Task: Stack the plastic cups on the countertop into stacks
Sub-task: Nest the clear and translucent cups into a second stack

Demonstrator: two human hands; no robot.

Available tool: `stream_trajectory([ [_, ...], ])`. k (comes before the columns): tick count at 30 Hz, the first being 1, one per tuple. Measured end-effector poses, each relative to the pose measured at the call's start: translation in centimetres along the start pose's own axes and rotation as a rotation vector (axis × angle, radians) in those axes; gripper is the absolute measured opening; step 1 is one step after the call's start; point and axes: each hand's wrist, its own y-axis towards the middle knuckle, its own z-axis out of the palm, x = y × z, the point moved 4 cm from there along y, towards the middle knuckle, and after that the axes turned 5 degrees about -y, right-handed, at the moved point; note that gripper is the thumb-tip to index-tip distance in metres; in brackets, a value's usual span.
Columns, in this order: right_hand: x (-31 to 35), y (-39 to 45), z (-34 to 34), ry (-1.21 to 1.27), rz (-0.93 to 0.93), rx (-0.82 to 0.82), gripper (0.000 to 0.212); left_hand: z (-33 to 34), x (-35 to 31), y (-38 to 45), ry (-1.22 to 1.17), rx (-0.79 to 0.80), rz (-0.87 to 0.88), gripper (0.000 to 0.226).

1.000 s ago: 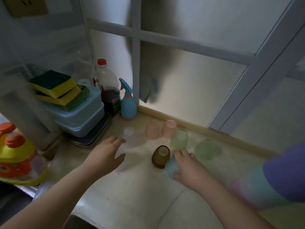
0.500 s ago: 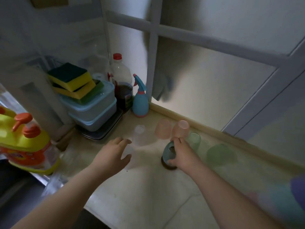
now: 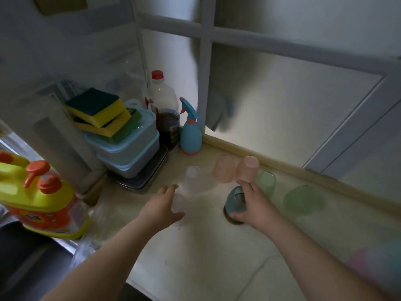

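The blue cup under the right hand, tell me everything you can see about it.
The blue cup is teal, matte plastic by its look, and upside down with its base up. It sits over a brown cup, of which only the dark rim shows at the bottom. The right hand grips it from the right side, fingers curled over the top and thumb low. It stands on the countertop, in front of the two pink cups.

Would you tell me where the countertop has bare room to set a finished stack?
The countertop is bare near its front edge, between both forearms. Crowded: the back strip of pink cups and green cups, and the left corner's containers.
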Motion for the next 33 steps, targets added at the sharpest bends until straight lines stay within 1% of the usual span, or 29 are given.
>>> stream_trajectory([
  [2, -0.1, -0.5, -0.4, 0.023, 0.001, -0.021, 0.098, 0.6, -0.3, 0.5, -0.016, 0.039, -0.022, 0.074],
  [4, -0.3, -1.1, -0.9, 0.033, 0.001, -0.052, 0.096, 0.8, -1.1, 0.7, -0.006, 0.034, -0.017, 0.067],
  [6, -0.7, -1.8, -1.4, 0.053, 0.018, -0.076, 0.090, 0.3, -2.8, 0.8, -0.022, 0.014, 0.011, 0.069],
  [8, -1.2, -2.5, -1.9, 0.048, 0.033, -0.103, 0.084, -0.9, -5.2, 1.0, -0.061, -0.018, 0.066, 0.071],
  [12, -2.3, -3.9, -2.8, 0.018, 0.046, -0.160, 0.064, -4.6, -11.4, 1.0, -0.178, -0.135, 0.261, 0.061],
  [14, -2.6, -4.6, -3.4, 0.033, 0.050, -0.194, 0.060, -5.4, -13.9, 0.7, -0.202, -0.134, 0.344, 0.058],
  [17, -2.9, -5.6, -4.1, 0.052, 0.040, -0.225, 0.059, -4.1, -16.2, 0.7, -0.184, -0.069, 0.385, 0.057],
  [21, -3.5, -6.6, -4.5, 0.053, 0.039, -0.230, 0.059, -0.6, -16.8, 1.3, -0.166, 0.032, 0.352, 0.060],
  [24, -4.0, -7.2, -4.6, 0.056, 0.048, -0.240, 0.058, 1.8, -16.6, 1.6, -0.162, 0.069, 0.339, 0.060],
  [27, -4.2, -7.4, -4.3, 0.050, 0.050, -0.228, 0.057, 2.8, -16.4, 1.8, -0.206, 0.065, 0.314, 0.066],
  [31, -4.0, -7.1, -4.1, 0.052, 0.050, -0.199, 0.059, 2.4, -16.1, 1.6, -0.151, 0.045, 0.356, 0.068],
  [33, -3.8, -6.7, -4.3, 0.058, 0.054, -0.214, 0.060, 1.3, -15.4, 1.5, -0.144, -0.001, 0.360, 0.065],
])
